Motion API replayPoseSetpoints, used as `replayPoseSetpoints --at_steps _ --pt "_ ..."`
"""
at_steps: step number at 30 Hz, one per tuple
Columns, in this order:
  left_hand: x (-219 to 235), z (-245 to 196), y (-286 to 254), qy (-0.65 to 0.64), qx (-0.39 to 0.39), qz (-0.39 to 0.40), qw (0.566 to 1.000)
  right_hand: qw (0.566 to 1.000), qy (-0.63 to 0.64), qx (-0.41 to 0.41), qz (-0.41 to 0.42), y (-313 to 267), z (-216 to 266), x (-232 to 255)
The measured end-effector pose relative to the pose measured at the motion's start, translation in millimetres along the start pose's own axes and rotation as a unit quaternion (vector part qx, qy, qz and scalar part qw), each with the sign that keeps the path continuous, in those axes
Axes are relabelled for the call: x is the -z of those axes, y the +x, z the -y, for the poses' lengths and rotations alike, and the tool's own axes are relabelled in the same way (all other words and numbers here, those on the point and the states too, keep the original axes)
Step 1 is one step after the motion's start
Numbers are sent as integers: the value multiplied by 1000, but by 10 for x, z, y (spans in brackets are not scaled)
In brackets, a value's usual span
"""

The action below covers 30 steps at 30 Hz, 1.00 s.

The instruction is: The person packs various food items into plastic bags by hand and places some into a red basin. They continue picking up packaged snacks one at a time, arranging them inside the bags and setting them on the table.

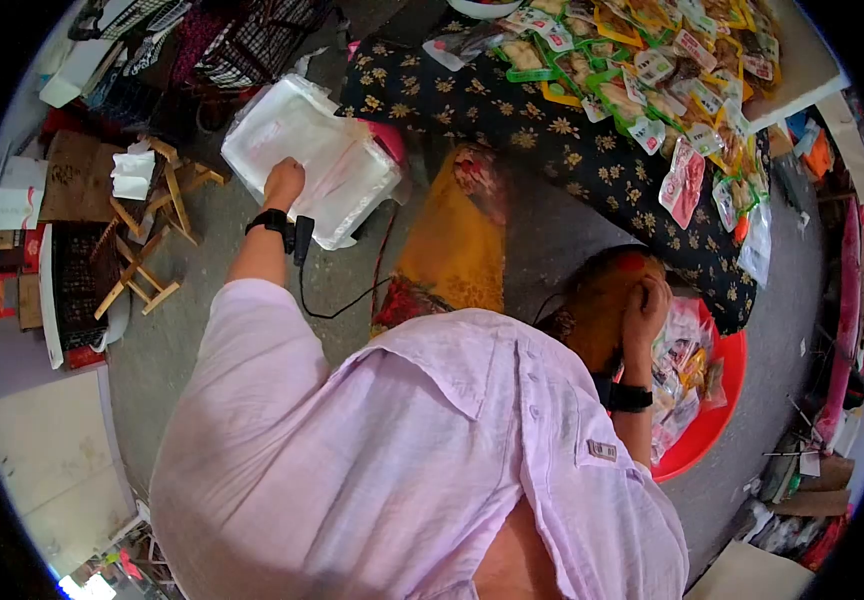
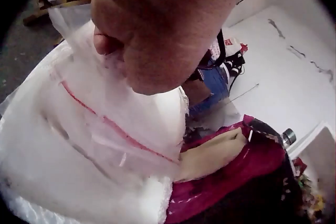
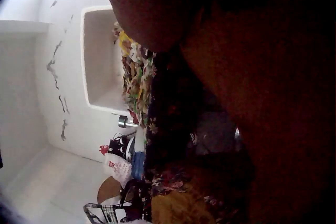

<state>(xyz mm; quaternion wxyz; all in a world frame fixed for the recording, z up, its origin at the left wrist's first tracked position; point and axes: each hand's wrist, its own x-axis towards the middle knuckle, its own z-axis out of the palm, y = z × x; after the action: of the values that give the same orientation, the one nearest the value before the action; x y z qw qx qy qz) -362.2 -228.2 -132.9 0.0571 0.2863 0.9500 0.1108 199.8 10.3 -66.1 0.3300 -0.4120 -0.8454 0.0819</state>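
My left hand [image 1: 285, 183] is over a white foam box [image 1: 367, 205] that holds clear plastic bags. In the left wrist view, the fingers of the left hand [image 2: 152, 40] pinch a clear zip bag [image 2: 105, 103] with a red strip, and its film is drawn up toward them. The fingertips are partly hidden behind the hand. My right hand [image 1: 646, 310] rests on the right knee, fingers loosely curled and holding nothing. In the right wrist view, the right hand [image 3: 157, 8] is a dark shape.
A red basin [image 1: 727, 400] of packets stands on the floor beside the right leg. Ahead, a dark flowered cloth [image 1: 552, 135] covers a surface heaped with packaged food [image 1: 642, 80]. Wooden folding legs [image 1: 142, 260] stand at left. A black cable [image 1: 337, 312] runs from the left wrist.
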Motion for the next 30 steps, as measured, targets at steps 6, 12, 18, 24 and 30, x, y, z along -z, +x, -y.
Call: replayPoseSetpoints --at_steps 6,12,18,24,30 --pt "143 -88 -122 -6 22 -41 999 1000 -4 16 -13 41 58 -25" --pt "414 -294 -352 -86 8 -135 987 1000 1 22 10 41 19 -45" --pt "749 -793 -676 -439 -50 -106 891 972 214 -93 -3 157 156 -127" --pt "1101 -1857 -1240 -745 -30 112 657 874 419 -177 169 622 892 -199" --pt "1034 -2510 -1664 -772 -110 258 571 586 679 -292 331 790 1467 -297"
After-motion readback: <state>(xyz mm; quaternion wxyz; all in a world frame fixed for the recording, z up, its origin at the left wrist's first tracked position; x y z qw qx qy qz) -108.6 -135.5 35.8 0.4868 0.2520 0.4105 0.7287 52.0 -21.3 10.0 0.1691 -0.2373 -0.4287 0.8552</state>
